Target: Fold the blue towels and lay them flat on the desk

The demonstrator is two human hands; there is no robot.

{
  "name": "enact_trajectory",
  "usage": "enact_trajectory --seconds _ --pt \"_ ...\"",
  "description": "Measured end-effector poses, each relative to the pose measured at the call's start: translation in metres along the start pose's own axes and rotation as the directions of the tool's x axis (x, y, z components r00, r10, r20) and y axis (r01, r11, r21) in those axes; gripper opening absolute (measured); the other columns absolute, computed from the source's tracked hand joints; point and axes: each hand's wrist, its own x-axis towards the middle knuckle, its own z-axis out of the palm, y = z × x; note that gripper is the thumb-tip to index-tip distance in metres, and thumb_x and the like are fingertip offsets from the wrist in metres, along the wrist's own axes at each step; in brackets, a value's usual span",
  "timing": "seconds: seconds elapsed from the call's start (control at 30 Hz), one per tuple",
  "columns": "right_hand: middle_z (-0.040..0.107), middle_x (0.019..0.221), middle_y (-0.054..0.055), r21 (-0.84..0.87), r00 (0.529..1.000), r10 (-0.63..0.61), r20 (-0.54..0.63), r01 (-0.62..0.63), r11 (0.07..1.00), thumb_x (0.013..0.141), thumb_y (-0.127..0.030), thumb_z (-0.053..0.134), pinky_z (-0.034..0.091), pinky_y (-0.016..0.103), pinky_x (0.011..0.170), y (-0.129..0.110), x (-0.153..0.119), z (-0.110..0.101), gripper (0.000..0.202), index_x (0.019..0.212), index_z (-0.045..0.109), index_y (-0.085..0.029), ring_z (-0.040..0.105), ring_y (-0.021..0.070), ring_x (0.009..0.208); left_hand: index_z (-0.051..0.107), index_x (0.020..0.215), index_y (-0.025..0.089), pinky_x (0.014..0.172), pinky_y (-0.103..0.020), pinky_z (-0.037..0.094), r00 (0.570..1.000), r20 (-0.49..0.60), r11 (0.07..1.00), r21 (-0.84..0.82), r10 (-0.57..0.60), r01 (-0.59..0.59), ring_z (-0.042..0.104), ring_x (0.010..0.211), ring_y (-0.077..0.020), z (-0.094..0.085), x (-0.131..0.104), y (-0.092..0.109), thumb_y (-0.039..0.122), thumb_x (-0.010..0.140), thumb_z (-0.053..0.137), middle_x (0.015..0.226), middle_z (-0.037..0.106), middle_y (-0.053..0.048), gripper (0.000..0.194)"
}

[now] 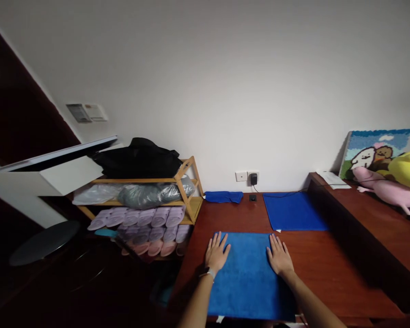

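Bearings are taken from the centre of the blue cloth (251,278), 12 o'clock being toward the wall. The cloth lies flat on the near part of the tabletop (324,259), with a white label at its near edge, toward 7 o'clock.

Left hand (217,255): at 10 o'clock, palm down by the far corner; grip spread, fingers extended, fingertips at the far edge. A watch (208,272) is worn on this wrist. Right hand (279,258): at 2 o'clock, palm down by the opposite far corner; grip likewise spread.

A darker blue cloth (294,213) lies flat at 1 o'clock, apart from the first. A folded cloth (223,197) rests against the wall side between 11 and 12. A black adapter (254,179) is plugged in at 12.

At 10 o'clock stands a wooden rack (150,181), carrying a black bag (141,159) on top and rows of slippers (145,217) below. At 2 o'clock, a pink soft toy (391,189) lies on a raised ledge (365,214).
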Motion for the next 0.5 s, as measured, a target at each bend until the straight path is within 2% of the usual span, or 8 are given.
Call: enact_trajectory --seconds 0.1,0.2,0.33,0.43,0.5 --pt "0.016 0.171 0.005 -0.021 1.0 -0.003 0.008 0.003 1.0 0.101 -0.049 0.015 0.006 0.043 0.128 -0.001 0.003 0.0 0.072 0.163 0.016 -0.013 0.011 0.0216 0.158 0.034 0.159 0.032 0.125 -0.047 0.027 0.999 -0.036 1.0 0.012 0.003 -0.002 0.028 0.155 -0.0255 0.0 -0.001 -0.025 0.054 0.103 0.035 0.168 0.032 -0.003 0.06" --pt "0.017 0.171 0.005 -0.031 1.0 -0.01 0.014 0.01 0.999 0.101 -0.049 0.015 0.006 0.043 0.128 -0.001 0.004 -0.001 0.072 0.163 0.018 -0.013 0.012 0.022 0.158 0.034 0.16 0.03 0.125 -0.046 0.026 0.998 -0.057 1.0 0.017 0.007 -0.006 0.029 0.155 -0.0254 0.003 -0.002 -0.027 0.054 0.104 0.034 0.168 0.032 -0.005 0.061" --pt "0.014 0.171 0.002 -0.004 1.0 0.002 0.007 -0.002 1.0 0.102 -0.05 0.013 0.007 0.042 0.129 -0.002 0.002 -0.003 0.072 0.164 0.014 -0.013 0.008 0.0201 0.158 0.037 0.159 0.027 0.126 -0.046 0.024 1.0 -0.03 1.0 0.03 0.001 0.0 0.029 0.155 -0.0259 0.0 -0.001 -0.027 0.054 0.103 0.035 0.168 0.033 -0.006 0.062" --pt "0.014 0.171 0.002 0.023 1.0 -0.009 -0.009 0.009 1.0 0.102 -0.05 0.014 0.006 0.041 0.129 -0.003 -0.001 -0.005 0.072 0.164 0.014 -0.013 0.008 0.0192 0.158 0.041 0.157 0.026 0.127 -0.049 0.02 0.999 -0.035 0.999 0.045 -0.011 0.013 0.029 0.155 -0.027 -0.006 0.002 -0.017 0.05 0.103 0.035 0.166 0.037 -0.006 0.059" --pt "0.015 0.171 0.002 0.041 1.0 -0.013 -0.012 0.014 0.999 0.102 -0.049 0.015 0.006 0.041 0.129 -0.003 -0.001 -0.008 0.071 0.164 0.015 -0.014 0.008 0.019 0.158 0.041 0.157 0.024 0.128 -0.05 0.019 0.997 -0.081 0.999 0.047 -0.003 0.007 0.026 0.156 -0.027 -0.008 0.005 0.006 0.043 0.104 0.033 0.165 0.038 -0.006 0.057"
